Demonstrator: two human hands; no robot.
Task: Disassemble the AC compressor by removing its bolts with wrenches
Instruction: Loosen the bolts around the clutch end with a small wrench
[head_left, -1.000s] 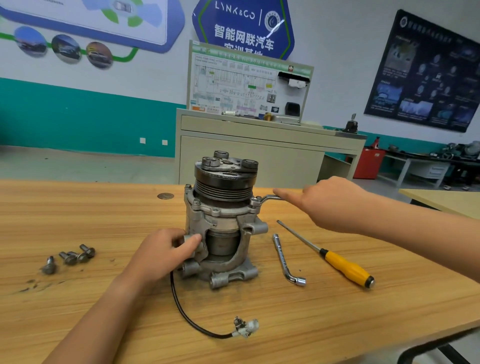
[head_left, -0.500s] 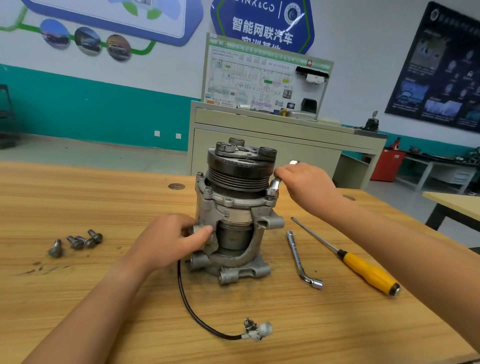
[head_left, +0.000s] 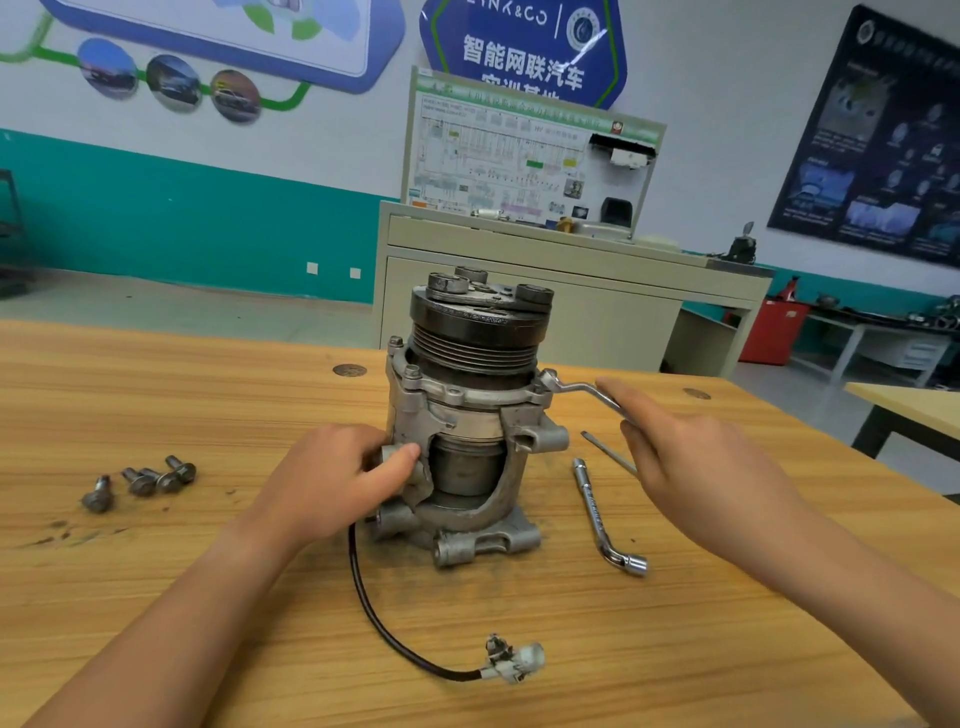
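The pale, grained wooden workbench carries the grey cast-aluminium AC compressor, which stands upright on its mounting lugs in the middle, black grooved pulley uppermost. I judge the job only partly done. The housing is in one piece and several bolt heads sit in the upper flange, so most of the stripping is left.

My left hand grips the housing's left side, thumb pressed on a lug, to steady it. My right hand is open, its straight fingers laid against the handle of the slim bright steel offset wrench. The wrench's ring end sits on the right-hand flange bolt, which looks like the one I am working on.

The casting is rough, dull and grimy, with a cutaway window showing a smooth dark cylinder inside. A thin black rubber cable curls from the base to a white plastic plug. A chromed L-shaped socket wrench lies just right of the compressor, near a thin steel shaft whose handle my right hand hides. A small cluster of short flanged steel bolts lies well to the left, already out, with dirt specks around them.
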